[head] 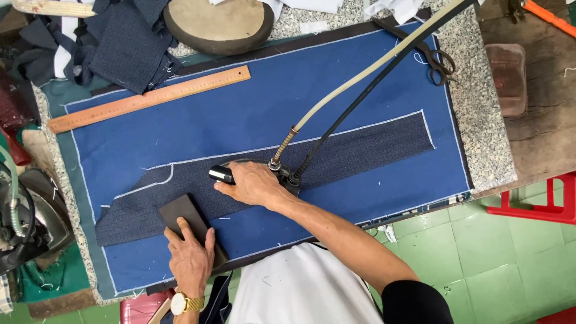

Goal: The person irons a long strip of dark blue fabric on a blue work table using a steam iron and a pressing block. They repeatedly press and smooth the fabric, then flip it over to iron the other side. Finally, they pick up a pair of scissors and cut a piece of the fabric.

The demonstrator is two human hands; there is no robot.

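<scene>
Under the right hand, the steam iron rests on a long dark patterned fabric strip, which lies flat on the blue pressing cloth covering the tabletop. The right fingers are wrapped over the iron's handle, holding it. A cream hose and a black cable leave the iron just behind those fingers and run up and away across the cloth.

The left hand lies flat on a dark rectangular block, fingers narrowly spread and pressing it down onto the near end of the fabric strip. The block sits just beside the iron, between the two hands. A gold wristwatch is on the left wrist.

Beyond the right fingers, well apart, a wooden ruler lies on the blue cloth. Scissors lie near the far corner. A second iron stands off the cloth, outward of the left fingers.
</scene>
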